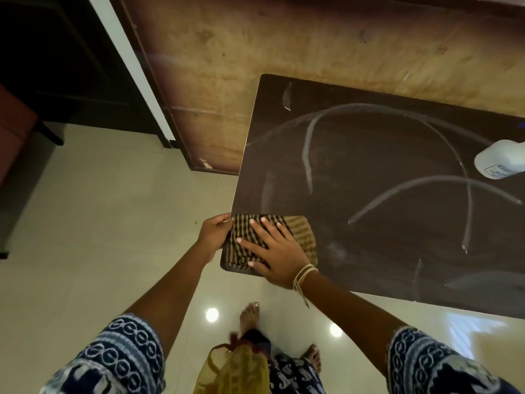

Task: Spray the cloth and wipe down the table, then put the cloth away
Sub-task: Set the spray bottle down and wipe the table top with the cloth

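While we work the near-left corner of the table (383, 166), our right hand (272, 251) lies flat on the cloth (301, 231) with fingers straight and spread, so that pressure reaches a broad patch of the fabric. We hold the cloth folded into a compact checked pad; it sits on the tabletop right at that corner, its left edge at the table's left edge. Our left hand (213, 234) is off the left side of the table, its fingers curled about the cloth's edge at the table rim, apparently to keep the pad from sliding off or to catch what is swept over. Curved wet streaks (309, 155) arc over the dark surface to the right and far side, which suggests most of the top is already wiped and this corner is among the last areas. We see the white spray bottle (502, 160) standing at the right, well apart from the cloth, clear of the wiping path. Putting the cloth away is not yet done
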### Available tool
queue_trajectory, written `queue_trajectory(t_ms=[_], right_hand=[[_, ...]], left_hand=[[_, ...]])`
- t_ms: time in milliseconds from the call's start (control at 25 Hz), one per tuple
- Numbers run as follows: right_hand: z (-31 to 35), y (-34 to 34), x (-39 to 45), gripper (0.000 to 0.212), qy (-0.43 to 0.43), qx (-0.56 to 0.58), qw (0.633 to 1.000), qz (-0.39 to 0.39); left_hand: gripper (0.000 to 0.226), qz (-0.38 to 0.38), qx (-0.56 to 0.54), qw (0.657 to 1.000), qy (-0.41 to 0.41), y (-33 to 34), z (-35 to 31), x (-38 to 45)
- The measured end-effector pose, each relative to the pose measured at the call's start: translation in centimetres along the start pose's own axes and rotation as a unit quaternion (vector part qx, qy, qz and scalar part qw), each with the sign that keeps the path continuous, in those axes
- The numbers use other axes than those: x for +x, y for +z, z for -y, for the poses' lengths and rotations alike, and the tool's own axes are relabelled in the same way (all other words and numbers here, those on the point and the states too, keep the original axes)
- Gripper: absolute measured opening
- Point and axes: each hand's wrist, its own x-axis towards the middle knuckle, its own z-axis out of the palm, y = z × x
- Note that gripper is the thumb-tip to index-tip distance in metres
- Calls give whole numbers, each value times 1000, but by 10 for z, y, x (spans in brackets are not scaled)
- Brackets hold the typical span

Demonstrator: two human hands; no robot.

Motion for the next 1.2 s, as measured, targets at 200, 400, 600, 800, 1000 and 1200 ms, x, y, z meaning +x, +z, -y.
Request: queue_trajectory(t_ms=[200, 400, 600, 800, 1000, 1200], right_hand=[[-62, -21, 57, 56, 125, -12, 991, -48], [-52, -22, 79, 56, 238, 24, 970, -36], [5, -1, 3, 51, -32, -30, 999, 15], [-48, -15, 53, 53, -41, -45, 998, -5], [-115, -43, 129, 55, 179, -15, 984, -22], [-97, -35, 91, 56, 83, -24, 996, -16]], left_hand=[[33, 31, -10, 999, -8, -5, 2, -2], [37, 79, -41, 995, -45, -14, 12, -5], [22, 57, -77, 993, -69, -14, 7, -9], [23, 24, -31, 999, -17, -10, 5, -11], [23, -28, 74, 993, 82, -11, 14, -4], [26, -71, 133, 980, 130, 4, -4, 21]])
